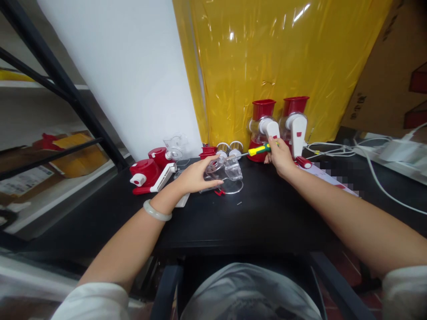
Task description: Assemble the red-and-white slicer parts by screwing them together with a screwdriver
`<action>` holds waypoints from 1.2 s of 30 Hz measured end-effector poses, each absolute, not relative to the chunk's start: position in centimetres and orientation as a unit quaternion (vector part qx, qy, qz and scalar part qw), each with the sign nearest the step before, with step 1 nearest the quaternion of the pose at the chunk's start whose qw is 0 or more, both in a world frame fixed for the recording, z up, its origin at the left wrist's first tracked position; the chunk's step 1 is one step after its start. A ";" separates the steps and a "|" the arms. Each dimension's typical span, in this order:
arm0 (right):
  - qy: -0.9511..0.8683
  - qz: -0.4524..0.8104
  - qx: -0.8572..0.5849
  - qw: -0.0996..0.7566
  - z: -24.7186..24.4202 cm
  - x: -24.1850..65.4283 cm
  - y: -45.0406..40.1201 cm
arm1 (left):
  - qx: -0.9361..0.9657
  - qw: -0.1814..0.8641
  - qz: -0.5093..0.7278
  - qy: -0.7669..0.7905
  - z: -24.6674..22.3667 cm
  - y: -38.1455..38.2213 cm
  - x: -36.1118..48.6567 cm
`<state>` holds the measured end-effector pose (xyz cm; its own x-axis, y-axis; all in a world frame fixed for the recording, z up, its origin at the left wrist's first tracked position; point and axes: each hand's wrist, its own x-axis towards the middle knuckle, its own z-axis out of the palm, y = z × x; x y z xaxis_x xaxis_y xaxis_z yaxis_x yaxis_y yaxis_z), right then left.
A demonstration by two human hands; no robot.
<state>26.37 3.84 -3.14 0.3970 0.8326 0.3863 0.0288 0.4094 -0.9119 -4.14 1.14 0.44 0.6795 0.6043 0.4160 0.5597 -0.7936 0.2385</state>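
Observation:
My left hand (197, 176) is closed around a clear plastic grater housing (233, 168), thumb in front and fingers behind. In my right hand (279, 156) is a screwdriver (258, 150) with a yellow and green handle, lying almost level. Its metal shaft points left to the housing; whether the tip touches it I cannot tell. Below the housing lie a clear ring-shaped part (233, 192) and a small red piece (219, 193). A tiny metal pin or screw (239, 203) rests on the black table (267, 226) nearer to me.
Two red and white rotary graters (263, 109) stand at the back right. Red bases (147, 171) with white cranks sit at the left, and metal grater drums (236, 147) behind the housing. White cables (333, 150) and a printed sheet (330, 178) lie on the right.

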 end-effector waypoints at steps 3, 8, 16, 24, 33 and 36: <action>-0.434 0.307 -0.482 0.696 -2.9 26.2 3.8 | 0.915 0.048 0.240 0.321 0.7 0.9 -4.0; -0.421 0.335 -0.452 0.712 -2.5 26.0 3.4 | 0.916 0.044 0.241 0.317 0.6 0.9 -4.0; -0.435 0.342 -0.440 0.707 -2.2 25.9 3.1 | 0.917 0.035 0.244 0.313 0.6 0.9 -4.1; -0.475 0.293 -0.451 0.696 -2.9 26.5 3.8 | 0.917 0.034 0.238 0.319 0.6 0.9 -4.1; -0.429 0.361 -0.437 0.703 -2.2 26.1 3.1 | 0.916 0.041 0.237 0.321 0.6 0.9 -4.1; -0.436 0.359 -0.438 0.700 -2.0 26.1 2.9 | 0.916 0.041 0.239 0.320 0.5 1.0 -4.1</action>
